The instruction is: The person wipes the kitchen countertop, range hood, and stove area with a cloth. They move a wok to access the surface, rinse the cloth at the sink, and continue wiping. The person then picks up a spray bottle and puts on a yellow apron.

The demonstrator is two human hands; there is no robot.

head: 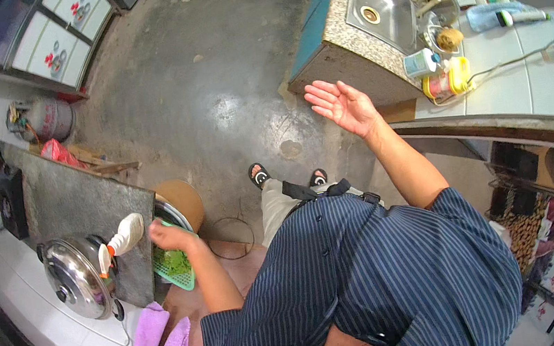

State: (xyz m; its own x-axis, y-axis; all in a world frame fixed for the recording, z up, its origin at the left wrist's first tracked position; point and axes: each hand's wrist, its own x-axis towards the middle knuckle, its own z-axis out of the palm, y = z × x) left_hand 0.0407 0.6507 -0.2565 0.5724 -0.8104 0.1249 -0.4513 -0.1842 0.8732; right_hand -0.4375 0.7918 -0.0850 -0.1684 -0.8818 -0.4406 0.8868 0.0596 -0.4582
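My left hand (175,236) is over a green plastic basket (182,278) with leafy greens (173,261) in it, beside the edge of a grey slab counter (139,280). Its fingers are curled and blurred, and whether they grip anything is unclear. On the counter, a white plastic bottle with orange parts (125,236) stands between that hand and a lidded steel pot (73,278). My right hand (342,106) is raised palm up in front of the sink cabinet, with its fingers extended and nothing in it.
A steel sink (381,7) is set in a speckled counter (341,23) at upper right, with bottles (420,64) and a yellow-trimmed container (446,80) nearby. A gas cylinder (49,119) stands at left. A purple towel (146,337) lies at lower left. A thin cord loop (252,229) is near my feet.
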